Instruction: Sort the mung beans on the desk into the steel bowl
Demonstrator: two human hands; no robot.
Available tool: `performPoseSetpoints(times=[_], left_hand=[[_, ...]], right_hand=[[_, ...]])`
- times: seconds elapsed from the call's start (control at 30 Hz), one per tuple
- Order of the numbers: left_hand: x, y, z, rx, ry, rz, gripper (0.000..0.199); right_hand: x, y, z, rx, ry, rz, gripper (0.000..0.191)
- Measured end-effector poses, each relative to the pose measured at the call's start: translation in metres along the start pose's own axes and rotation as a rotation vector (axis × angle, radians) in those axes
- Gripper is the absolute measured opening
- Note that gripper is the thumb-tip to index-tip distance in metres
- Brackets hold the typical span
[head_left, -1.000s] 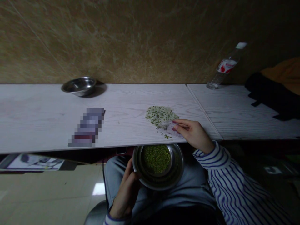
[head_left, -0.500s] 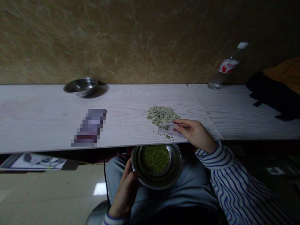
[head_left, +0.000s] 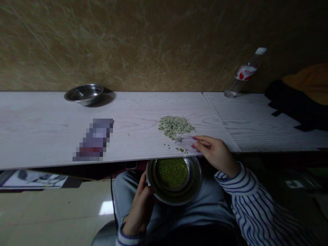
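A metal bowl [head_left: 196, 191] with green beans [head_left: 171, 172] in it is tilted just below the table's front edge, above the lap. My left hand [head_left: 143, 205] grips its left rim. Pinched between the fingers of my right hand [head_left: 215, 150] is a thin, see-through purplish sheet [head_left: 186, 143], low over the table near the edge. Behind the sheet lies a flat pile of pale grains mixed with green beans [head_left: 175, 126]. A few loose green beans [head_left: 181, 150] lie beside the sheet, close to the edge.
On the white table [head_left: 138, 136], a second metal bowl [head_left: 84, 95] stands at the back left, with a blurred-out flat object [head_left: 94, 139] nearer the front. A plastic bottle [head_left: 243, 73] and a dark and orange cloth item [head_left: 299, 99] are on the right, by the wall.
My right hand has drawn slightly toward the front edge with the sheet. The bowl in my left hand sits slightly further right, while the view has shifted a little.
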State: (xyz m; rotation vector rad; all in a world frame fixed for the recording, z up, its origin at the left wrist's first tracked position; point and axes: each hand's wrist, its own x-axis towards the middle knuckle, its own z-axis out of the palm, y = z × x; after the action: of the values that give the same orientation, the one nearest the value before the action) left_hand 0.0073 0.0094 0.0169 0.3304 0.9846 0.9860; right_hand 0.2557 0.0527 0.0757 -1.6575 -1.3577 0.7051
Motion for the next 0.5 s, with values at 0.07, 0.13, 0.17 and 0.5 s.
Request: performPoseSetpoints(times=[0.07,0.13,0.17,0.5], left_hand=[[0.001,-0.002,0.001,-0.006,-0.017,0.001,0.066],[0.001,-0.002,0.002,0.0,-0.025,-0.005,0.065],[0.001,-0.002,0.002,0.002,-0.027,-0.006,0.065],[-0.002,0.003,-0.002,0.009,-0.026,-0.004,0.072]], right_hand=[[-0.004,-0.003,0.003,0.01,-0.011,0.005,0.031],[-0.008,-0.006,0.008,0.025,-0.023,0.008,0.032],[-0.01,-0.009,0.01,0.032,-0.031,0.008,0.032],[-0.003,-0.015,0.016,0.045,-0.031,-0.014,0.034]])
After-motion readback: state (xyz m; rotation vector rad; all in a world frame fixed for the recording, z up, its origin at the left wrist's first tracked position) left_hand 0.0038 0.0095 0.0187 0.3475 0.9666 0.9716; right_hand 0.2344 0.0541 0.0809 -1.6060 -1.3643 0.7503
